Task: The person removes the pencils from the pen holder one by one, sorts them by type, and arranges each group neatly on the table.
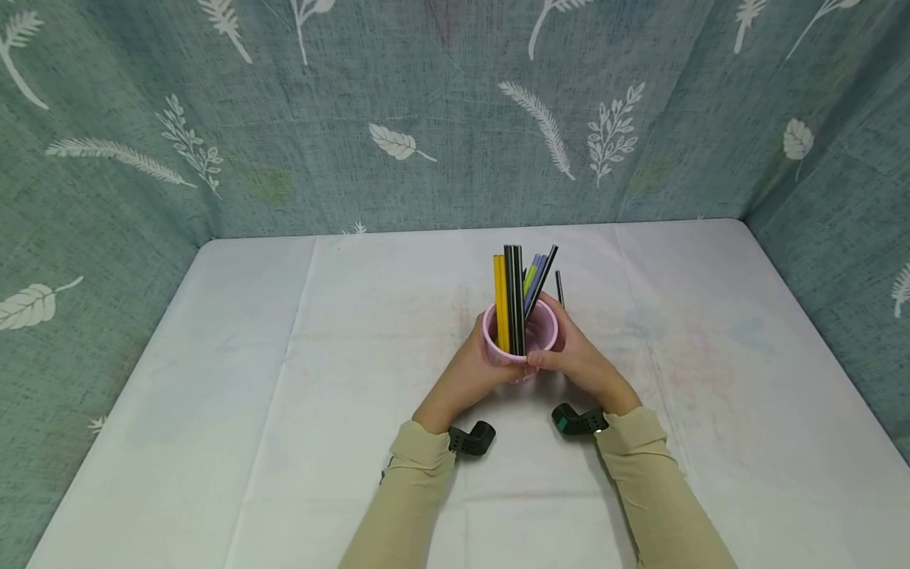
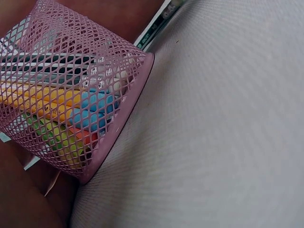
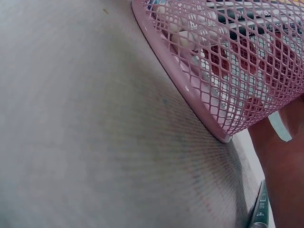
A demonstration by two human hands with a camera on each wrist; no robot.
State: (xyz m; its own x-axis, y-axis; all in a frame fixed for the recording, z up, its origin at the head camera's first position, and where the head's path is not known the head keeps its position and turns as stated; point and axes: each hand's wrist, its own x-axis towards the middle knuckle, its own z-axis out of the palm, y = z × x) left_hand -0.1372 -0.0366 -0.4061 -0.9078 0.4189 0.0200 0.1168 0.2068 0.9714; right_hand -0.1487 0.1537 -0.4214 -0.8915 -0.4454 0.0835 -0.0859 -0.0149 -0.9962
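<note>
A pink mesh pen cup [image 1: 543, 325] is between my two hands. My left hand [image 1: 462, 378] grips its left side, and my right hand [image 1: 584, 359] grips the right side, with the thumbs at the near side. Yellow pencils [image 1: 501, 292], black-and-white pencils [image 1: 513, 304], a green one [image 1: 529, 276] and purple ones [image 1: 535, 286] stand in the cup. Through the mesh in the left wrist view, blue ends show on the yellow pencils [image 2: 47, 104]. Behind my right hand lies a dark pen or pencil [image 1: 559, 286], partly hidden; its printed end [image 3: 261, 209] shows in the right wrist view.
A white cloth [image 1: 355, 379] covers the table, creased in places. Grey-green curtains with white leaf prints [image 1: 441, 182] hang along the back and both sides. Black camera bands [image 1: 472, 438] sit on both wrists below beige sleeves [image 1: 408, 506].
</note>
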